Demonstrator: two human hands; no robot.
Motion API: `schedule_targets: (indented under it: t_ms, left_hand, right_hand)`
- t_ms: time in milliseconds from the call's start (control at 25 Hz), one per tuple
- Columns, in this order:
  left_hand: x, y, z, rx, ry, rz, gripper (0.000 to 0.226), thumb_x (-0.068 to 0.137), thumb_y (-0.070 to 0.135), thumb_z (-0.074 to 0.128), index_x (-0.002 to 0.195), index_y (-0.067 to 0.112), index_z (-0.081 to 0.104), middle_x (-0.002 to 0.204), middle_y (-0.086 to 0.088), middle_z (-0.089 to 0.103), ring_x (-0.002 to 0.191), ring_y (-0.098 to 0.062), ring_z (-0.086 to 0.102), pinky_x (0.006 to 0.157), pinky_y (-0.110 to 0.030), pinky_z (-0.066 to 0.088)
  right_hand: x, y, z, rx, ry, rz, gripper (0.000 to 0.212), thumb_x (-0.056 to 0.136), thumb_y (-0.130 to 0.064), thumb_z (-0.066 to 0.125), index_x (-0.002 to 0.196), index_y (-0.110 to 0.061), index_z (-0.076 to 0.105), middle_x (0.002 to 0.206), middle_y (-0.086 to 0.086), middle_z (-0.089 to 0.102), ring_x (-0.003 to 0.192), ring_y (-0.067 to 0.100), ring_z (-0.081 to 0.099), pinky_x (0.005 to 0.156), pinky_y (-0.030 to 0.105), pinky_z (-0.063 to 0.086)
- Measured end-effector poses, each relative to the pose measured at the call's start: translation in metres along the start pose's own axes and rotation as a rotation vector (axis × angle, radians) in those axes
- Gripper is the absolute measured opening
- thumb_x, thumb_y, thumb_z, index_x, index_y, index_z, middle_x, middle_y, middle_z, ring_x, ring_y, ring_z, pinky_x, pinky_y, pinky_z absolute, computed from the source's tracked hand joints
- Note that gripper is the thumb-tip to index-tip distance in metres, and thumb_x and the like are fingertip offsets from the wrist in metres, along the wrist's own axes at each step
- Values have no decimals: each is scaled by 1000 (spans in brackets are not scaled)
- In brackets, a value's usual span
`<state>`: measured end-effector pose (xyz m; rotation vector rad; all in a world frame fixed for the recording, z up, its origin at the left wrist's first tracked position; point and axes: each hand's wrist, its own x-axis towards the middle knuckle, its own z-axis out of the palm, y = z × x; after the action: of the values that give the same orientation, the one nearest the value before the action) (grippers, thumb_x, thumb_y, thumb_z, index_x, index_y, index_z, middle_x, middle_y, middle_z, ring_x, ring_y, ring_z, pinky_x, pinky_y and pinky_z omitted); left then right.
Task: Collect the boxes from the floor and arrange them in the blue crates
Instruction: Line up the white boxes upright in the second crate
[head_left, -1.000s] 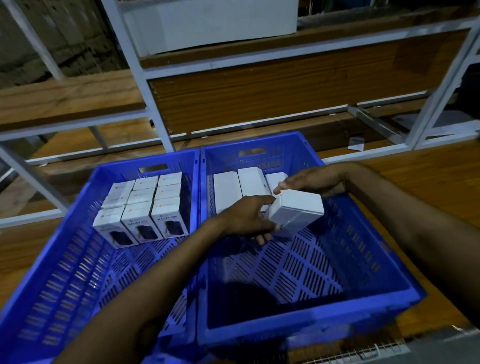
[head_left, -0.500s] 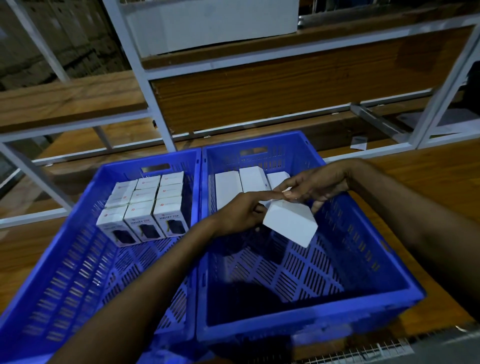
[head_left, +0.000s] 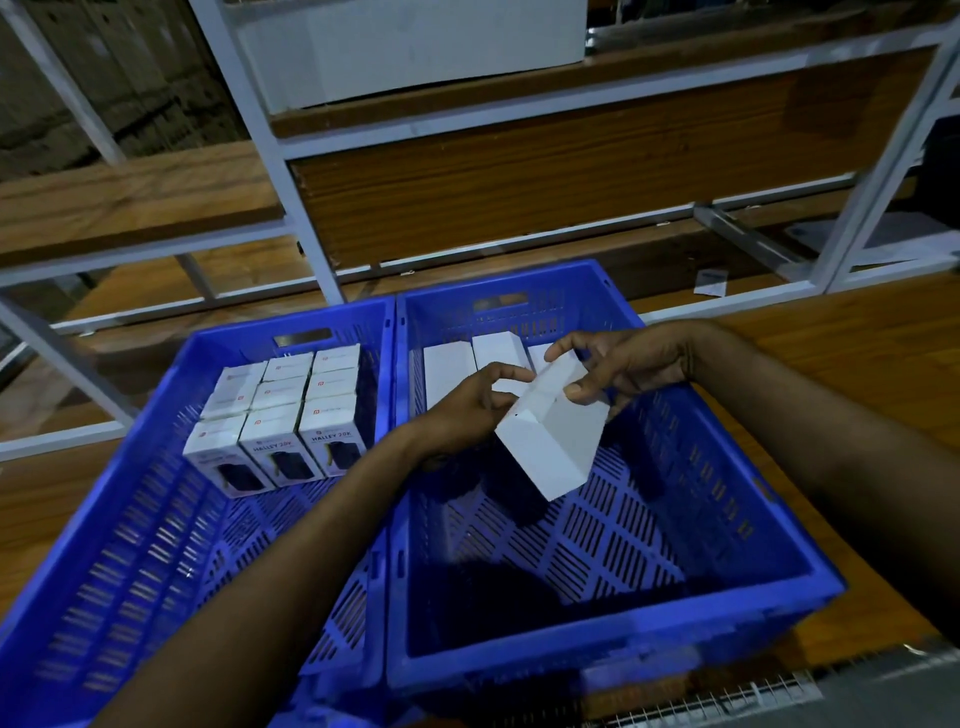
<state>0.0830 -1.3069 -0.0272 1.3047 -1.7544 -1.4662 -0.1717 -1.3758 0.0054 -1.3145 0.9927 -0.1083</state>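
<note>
Right now both hands are on one white box (head_left: 550, 447), held in the air over the middle of the right crate (head_left: 623, 660) and clear of its slotted floor. The left hand (head_left: 467, 410) pinches the box's upper left edge with curled fingers. The right hand (head_left: 623, 364) grips the upper end between thumb and forefinger, its other fingers loosely spread.

The box hangs tilted. Its long axis runs from the hands at about 12 o'clock down to a low corner pointing at about 6 o'clock, toward the person.

The spot it belongs in lies the other way. A row of standing white boxes (head_left: 449, 374) lines the crate's far wall, just beyond the knuckles at 11 to 12 o'clock. The row's right end is partly hidden behind the right hand, so how much room is left there cannot be told.

Judging from this, the low end has to swing under and away so the box stands upright like its neighbours. It then goes forward toward 12 or 1 o'clock, either beside the row or in front of it. The right hand is nearer that side and is better placed to guide it in.

The left crate (head_left: 104, 545), at 9 o'clock and touching the right one, holds printed boxes (head_left: 280, 415) packed in its far corner.
</note>
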Motion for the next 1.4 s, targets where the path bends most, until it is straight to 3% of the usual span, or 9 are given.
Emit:
schedule_targets:
  t_ms: [160, 360, 440, 560, 680, 840, 1000, 1240, 1400]
  left_hand:
    - [2, 7, 4, -305, 173, -174, 39, 106, 40, 50, 121, 7, 65, 102, -9, 74, 77, -18, 72, 59, -24, 57]
    - [11, 12, -16, -830, 266, -131, 62, 100, 64, 37, 126, 14, 63, 114, -10, 73, 98, -21, 72, 79, -31, 63]
    - [21, 12, -13, -721, 332, -94, 34, 101, 38, 59, 127, 15, 60, 122, -8, 69, 106, -20, 69, 87, -29, 61]
    - [36, 15, -11, -589, 424, -40, 57, 96, 9, 68, 147, 21, 44, 123, -8, 64, 117, -26, 64, 98, -39, 58]
    - [55, 20, -16, -502, 526, -13, 64, 98, 5, 65, 152, 19, 34, 124, -14, 63, 118, -30, 64, 101, -45, 55]
    - [83, 21, -15, -381, 562, -25, 50, 99, 5, 62, 144, 15, 42, 107, -9, 68, 102, -25, 67, 93, -39, 58]
    - [111, 20, -13, -175, 505, -28, 51, 100, 13, 63, 148, 16, 45, 116, -13, 66, 93, -21, 65, 78, -30, 58]
    - [148, 7, -8, 118, 386, -83, 59, 99, 32, 66, 152, 19, 44, 129, -8, 62, 109, -26, 63, 94, -38, 52]
    - [163, -14, -16, 315, 383, -156, 60, 93, 48, 69, 143, 19, 53, 134, -12, 63, 122, -34, 59, 102, -43, 49]
  right_hand:
    - [2, -2, 5, 119, 57, -57, 68, 90, -8, 69, 145, -37, 41, 143, 15, 53, 123, 44, 61, 99, 72, 46]
    - [14, -6, 14, 414, 323, -69, 62, 97, -30, 64, 153, -24, 39, 141, 14, 56, 119, 41, 60, 100, 68, 47]
    - [21, -6, 25, 490, 392, -8, 49, 102, -38, 57, 144, -14, 46, 131, 17, 60, 109, 37, 59, 98, 63, 47]
    - [32, -4, 44, 582, 517, 58, 45, 102, -44, 56, 132, -11, 52, 115, 14, 64, 98, 33, 60, 90, 60, 49]
    - [37, 3, 51, 548, 667, 57, 47, 102, -43, 59, 136, -12, 52, 127, 8, 64, 104, 27, 57, 92, 52, 49]
    - [45, 15, 61, 665, 780, -12, 40, 101, -20, 64, 135, -8, 46, 88, 3, 55, 75, 15, 55, 60, 33, 50]
    - [53, 25, 67, 793, 770, 15, 40, 102, -19, 63, 137, -2, 53, 98, 4, 56, 93, 19, 57, 96, 38, 53]
    - [58, 38, 58, 805, 817, 40, 36, 105, -17, 57, 138, -6, 51, 114, 0, 52, 83, 12, 50, 88, 28, 43]
    - [56, 61, 49, 663, 703, -63, 8, 103, -24, 52, 105, -27, 59, 102, -6, 56, 97, 11, 55, 104, 34, 44]
